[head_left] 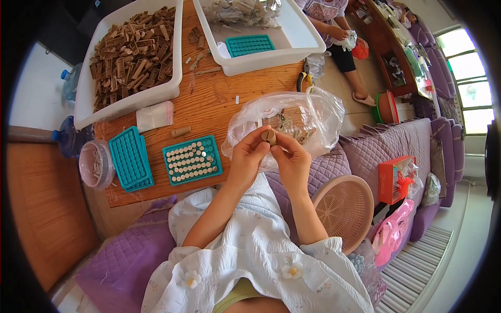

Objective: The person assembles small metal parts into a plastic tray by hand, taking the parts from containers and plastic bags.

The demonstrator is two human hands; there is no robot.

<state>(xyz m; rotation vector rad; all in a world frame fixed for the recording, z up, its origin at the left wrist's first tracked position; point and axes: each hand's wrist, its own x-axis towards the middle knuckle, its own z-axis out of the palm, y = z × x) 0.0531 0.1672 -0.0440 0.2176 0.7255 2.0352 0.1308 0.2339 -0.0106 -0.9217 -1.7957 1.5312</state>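
Between the fingertips of both hands is a small brown cardboard tube [269, 137] with a dark slit in the end that faces up. My left hand [249, 151] pinches it from one side, and my right hand [290, 155] grips the other. Just beyond them lies a clear plastic bag [326, 112] with a brown bundle inside. A teal tray [167, 154] holding rows of small pale round pieces sits left of my hands. Behind that tray a single brown tube [181, 131] lies on its side on the table.
A white bin [177, 86] heaped with brown tube pieces stands at the far left. Another white bin [250, 67] holds a teal tray and bagged material. Pliers [302, 79] lie near the table edge. Stacked teal trays [129, 159] and a pink tub [96, 164] are left. Another person sits beyond.
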